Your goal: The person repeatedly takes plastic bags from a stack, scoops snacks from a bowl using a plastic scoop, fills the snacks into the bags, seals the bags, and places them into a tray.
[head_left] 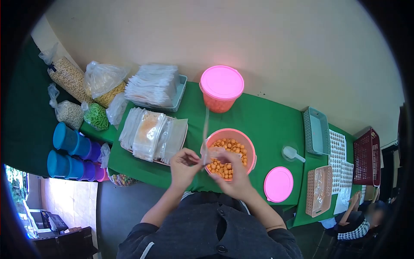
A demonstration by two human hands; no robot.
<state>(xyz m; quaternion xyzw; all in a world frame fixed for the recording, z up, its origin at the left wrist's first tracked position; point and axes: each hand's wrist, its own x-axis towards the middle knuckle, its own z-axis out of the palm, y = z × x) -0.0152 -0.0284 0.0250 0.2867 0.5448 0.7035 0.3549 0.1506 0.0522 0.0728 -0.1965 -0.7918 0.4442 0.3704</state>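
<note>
A pink tub (253, 160) of round orange snacks (228, 146) stands on the green cloth in front of the body. At its left rim, my left hand (186, 167) pinches the edge of a thin clear plastic bag (206, 129), seen nearly edge-on. My right hand (232, 172) is over the tub, its fingers curled near the same bag and blurred; what they grip, if anything, is unclear. To the left, a basket (186, 137) holds clear plastic bags (148, 133). Behind the tub stands a pink-lidded container (222, 83).
A pink lid (278, 184) and a scoop (293, 154) lie right of the tub. Farther right are a teal basket (317, 129), a peach basket (319, 190), sticker sheets (337, 159) and a seated person (355, 220). Snack bags (69, 80) and blue containers (64, 136) are at left.
</note>
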